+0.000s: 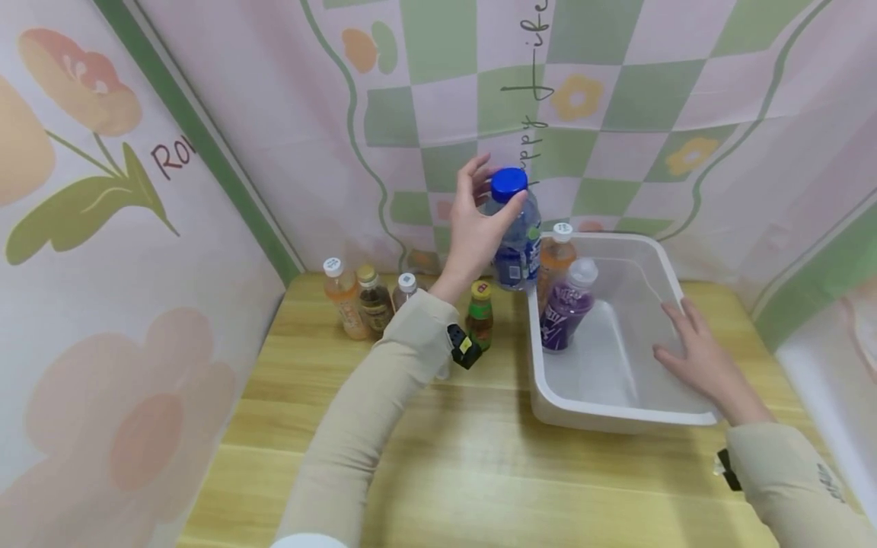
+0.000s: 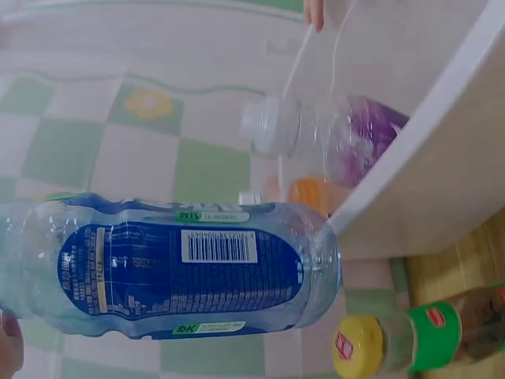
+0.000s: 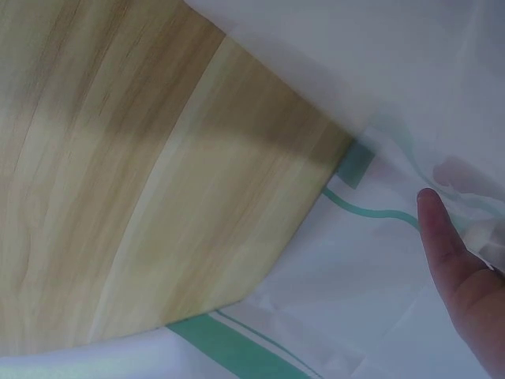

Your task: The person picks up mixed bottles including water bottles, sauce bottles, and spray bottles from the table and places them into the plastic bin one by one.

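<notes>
My left hand (image 1: 473, 232) grips a clear bottle with a blue cap and blue label (image 1: 517, 255) near its top. It holds the bottle upright above the left rim of a white plastic bin (image 1: 626, 418). In the left wrist view, the blue label's barcode (image 2: 219, 246) faces the camera. Inside the bin stand a purple-labelled bottle (image 1: 565, 312) and an orange drink bottle (image 1: 556, 262) with a white cap. My right hand (image 1: 706, 361) is at the bin's right side, fingers extended; whether it touches the rim I cannot tell.
Left of the bin, a small green-labelled bottle with a yellow cap (image 1: 480, 316) stands on the wooden table (image 1: 473, 472). Further left are an orange drink bottle (image 1: 347, 301), a dark-labelled bottle (image 1: 374, 301) and a white-capped bottle (image 1: 406, 288), partly behind my left arm. Patterned curtains (image 1: 445, 106) surround the table.
</notes>
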Motion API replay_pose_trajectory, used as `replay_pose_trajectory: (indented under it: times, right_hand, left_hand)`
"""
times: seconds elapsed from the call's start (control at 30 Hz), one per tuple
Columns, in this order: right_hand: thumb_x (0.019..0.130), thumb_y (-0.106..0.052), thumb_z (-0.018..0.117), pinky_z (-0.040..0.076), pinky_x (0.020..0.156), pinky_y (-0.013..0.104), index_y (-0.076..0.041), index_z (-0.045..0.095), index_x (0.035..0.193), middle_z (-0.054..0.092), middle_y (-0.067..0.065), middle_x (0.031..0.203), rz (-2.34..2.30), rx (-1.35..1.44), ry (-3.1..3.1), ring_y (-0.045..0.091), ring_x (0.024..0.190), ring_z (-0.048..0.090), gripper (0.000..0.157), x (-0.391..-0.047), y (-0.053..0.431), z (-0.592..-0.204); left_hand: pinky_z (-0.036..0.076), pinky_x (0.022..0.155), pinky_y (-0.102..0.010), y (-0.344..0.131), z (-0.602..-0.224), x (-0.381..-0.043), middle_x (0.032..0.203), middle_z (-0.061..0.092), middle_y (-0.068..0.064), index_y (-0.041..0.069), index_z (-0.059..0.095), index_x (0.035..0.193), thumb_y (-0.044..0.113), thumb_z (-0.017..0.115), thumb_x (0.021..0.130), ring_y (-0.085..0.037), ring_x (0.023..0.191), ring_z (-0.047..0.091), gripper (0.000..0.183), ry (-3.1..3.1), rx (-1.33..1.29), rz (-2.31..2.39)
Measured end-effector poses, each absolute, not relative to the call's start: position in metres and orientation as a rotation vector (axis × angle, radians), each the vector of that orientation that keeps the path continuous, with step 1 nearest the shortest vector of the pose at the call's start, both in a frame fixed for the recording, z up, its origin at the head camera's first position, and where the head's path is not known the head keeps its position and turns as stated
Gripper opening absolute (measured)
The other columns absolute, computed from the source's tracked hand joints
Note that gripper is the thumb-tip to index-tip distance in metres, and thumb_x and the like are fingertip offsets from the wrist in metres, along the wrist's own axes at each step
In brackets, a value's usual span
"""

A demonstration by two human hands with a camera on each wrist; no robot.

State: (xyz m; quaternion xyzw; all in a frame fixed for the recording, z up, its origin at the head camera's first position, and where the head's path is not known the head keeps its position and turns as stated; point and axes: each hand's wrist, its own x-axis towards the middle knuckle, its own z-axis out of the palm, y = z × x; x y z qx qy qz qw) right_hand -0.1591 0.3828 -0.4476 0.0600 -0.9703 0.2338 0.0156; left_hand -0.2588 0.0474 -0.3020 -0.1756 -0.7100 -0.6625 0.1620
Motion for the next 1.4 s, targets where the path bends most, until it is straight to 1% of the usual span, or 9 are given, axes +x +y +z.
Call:
replay_pose_trajectory:
  times: [0.3,0.47,0.7,0.9,1.0,1.13,1.27,1.4]
  right_hand:
    - [0.090,-0.019,0.057,0.028,0.081,0.080,0.000,0.012,0.149,-0.007,0.030,0.155,0.727,0.185,-3.016,0.070,0.112,0.031,0.077,-0.158,0.383,-0.447]
    - [0.090,-0.019,0.057,0.029,0.080,0.080,0.000,0.012,0.149,-0.007,0.030,0.155,0.719,0.191,-3.010,0.070,0.111,0.031,0.076,-0.158,0.383,-0.448]
    - [0.090,-0.019,0.057,0.028,0.081,0.080,0.001,0.013,0.149,-0.006,0.030,0.155,0.729,0.176,-3.012,0.070,0.112,0.031,0.076,-0.159,0.384,-0.450]
    - [0.089,-0.017,0.058,0.027,0.081,0.081,0.001,0.014,0.149,-0.005,0.031,0.154,0.732,0.175,-3.004,0.070,0.112,0.031,0.077,-0.160,0.383,-0.451]
    - [0.089,-0.017,0.058,0.028,0.081,0.080,0.000,0.013,0.149,-0.004,0.031,0.154,0.725,0.178,-3.004,0.070,0.111,0.032,0.077,-0.161,0.382,-0.451]
    - [0.089,-0.019,0.058,0.029,0.081,0.080,0.000,0.013,0.149,-0.004,0.032,0.154,0.723,0.178,-3.005,0.070,0.109,0.033,0.077,-0.161,0.382,-0.452]
    - [0.089,-0.018,0.058,0.027,0.083,0.080,0.000,0.013,0.149,-0.003,0.032,0.154,0.750,0.177,-2.988,0.070,0.113,0.030,0.077,-0.162,0.383,-0.453]
    - [0.089,-0.016,0.058,0.026,0.083,0.081,0.001,0.014,0.149,-0.001,0.034,0.153,0.764,0.188,-2.968,0.069,0.114,0.029,0.076,-0.163,0.385,-0.454]
  left_hand:
    - [0.042,0.095,-0.012,0.067,-0.299,-0.238,0.132,0.055,-0.010,0.012,0.033,0.141,0.014,0.068,0.086,-0.016,0.115,0.055,0.065,-2.091,-0.671,-1.885]
    - [0.042,0.094,-0.010,0.078,-0.299,-0.228,0.133,0.055,-0.008,0.015,0.031,0.142,0.015,0.069,0.086,-0.013,0.114,0.055,0.068,-2.168,-0.761,-1.884]
    - [0.044,0.091,-0.011,0.093,-0.312,-0.217,0.130,0.057,-0.011,0.011,0.032,0.141,0.015,0.070,0.084,-0.014,0.110,0.058,0.069,-2.228,-0.920,-1.851]
    - [0.043,0.092,-0.009,0.101,-0.326,-0.211,0.129,0.058,-0.011,0.011,0.034,0.140,0.014,0.071,0.083,-0.015,0.113,0.058,0.068,-2.308,-1.024,-1.762]
    - [0.044,0.092,-0.009,0.102,-0.334,-0.208,0.128,0.059,-0.011,0.011,0.034,0.140,0.015,0.072,0.083,-0.013,0.111,0.059,0.068,-2.363,-1.050,-1.692]
    - [0.046,0.091,-0.010,0.103,-0.345,-0.205,0.126,0.060,-0.011,0.009,0.034,0.140,0.016,0.072,0.083,-0.016,0.110,0.060,0.069,-2.428,-1.065,-1.644]
    - [0.044,0.092,-0.008,0.104,-0.357,-0.204,0.126,0.060,-0.009,0.010,0.034,0.140,0.016,0.072,0.083,-0.016,0.112,0.059,0.069,-2.492,-1.041,-1.662]
    - [0.045,0.093,-0.010,0.103,-0.368,-0.203,0.127,0.060,-0.008,0.012,0.034,0.140,0.016,0.073,0.082,-0.014,0.112,0.060,0.070,-2.539,-1.009,-1.668]
